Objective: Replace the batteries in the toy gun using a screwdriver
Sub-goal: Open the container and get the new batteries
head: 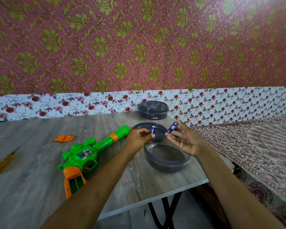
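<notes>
Held one AA battery (pixel 152 130) pinched in left hand (pixel 139 138), another (pixel 172 127) in right hand (pixel 187 140) — likely insertion next, into toy gun (pixel 82 156) open grip compartment, polarity matched.

Soft, even light fills the scene, brightest at the upper right of the patterned wall (pixel 139 43). Shadows on the grey table (pixel 31 179) are faint. Wide-angle distortion bends the wall and table edges. The yellow screwdriver (pixel 2 162) at left is smeared with blur.

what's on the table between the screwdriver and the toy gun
Head view: only bare table lies between the screwdriver and the toy gun.
</notes>
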Demonstrator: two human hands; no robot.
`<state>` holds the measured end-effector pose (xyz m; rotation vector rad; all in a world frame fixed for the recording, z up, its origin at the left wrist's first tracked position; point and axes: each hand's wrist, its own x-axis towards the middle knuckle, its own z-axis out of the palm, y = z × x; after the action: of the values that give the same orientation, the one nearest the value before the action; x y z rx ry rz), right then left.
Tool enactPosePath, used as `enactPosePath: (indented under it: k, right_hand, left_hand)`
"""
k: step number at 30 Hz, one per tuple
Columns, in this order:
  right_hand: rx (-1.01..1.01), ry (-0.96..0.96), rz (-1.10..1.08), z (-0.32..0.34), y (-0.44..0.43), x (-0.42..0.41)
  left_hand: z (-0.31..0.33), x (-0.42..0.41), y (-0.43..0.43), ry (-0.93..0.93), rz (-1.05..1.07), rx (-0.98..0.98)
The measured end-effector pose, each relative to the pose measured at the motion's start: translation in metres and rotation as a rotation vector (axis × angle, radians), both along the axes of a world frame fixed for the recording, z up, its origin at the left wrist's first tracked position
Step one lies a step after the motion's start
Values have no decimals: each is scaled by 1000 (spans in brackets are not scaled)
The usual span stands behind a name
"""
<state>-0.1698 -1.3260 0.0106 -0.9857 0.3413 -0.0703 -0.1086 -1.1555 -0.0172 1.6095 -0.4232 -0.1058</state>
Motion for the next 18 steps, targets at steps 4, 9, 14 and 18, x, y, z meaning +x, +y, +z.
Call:
enactPosePath:
  k: [4,9,14,18]
  right_hand:
    - [81,36,-43,1,18,2]
    - [4,48,-81,5,48,1]
    - [-42,8,-1,2,90,8]
    - [-24,-16,107,-4,135,21]
  left_hand:
    - [5,-2,11,7,-5,-44]
    - [12,-6,44,10,42,-55]
    - [15,-15,96,-20,147,-47]
    - [12,-17,143,-89,277,28]
